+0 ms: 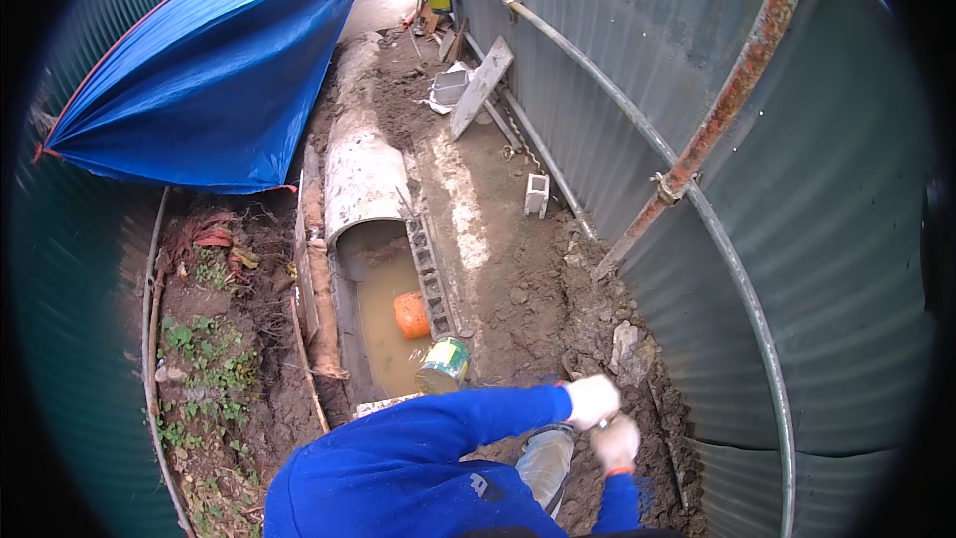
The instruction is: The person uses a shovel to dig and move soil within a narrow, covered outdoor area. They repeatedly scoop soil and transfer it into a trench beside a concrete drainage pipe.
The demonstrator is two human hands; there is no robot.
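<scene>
Two hands, the left (591,401) and the right (614,441), both in pale gloves, are close together at the near right, left one slightly farther away. Their fingers look curled in, with one small pale piece (601,424) showing between them; I cannot tell whether either hand grips it. One green and yellow bucket (444,361) lies tilted to the left of the hands and a little farther off, well apart from them, at the near right edge of the muddy water (383,324). One orange container (410,315) sits in that water, beyond the bucket. One row of hollow blocks (429,279) lines the water's right side. Farther off are one loose hollow block (537,195), one grey board (482,87) and, at the far left, one blue tarp (214,65).
</scene>
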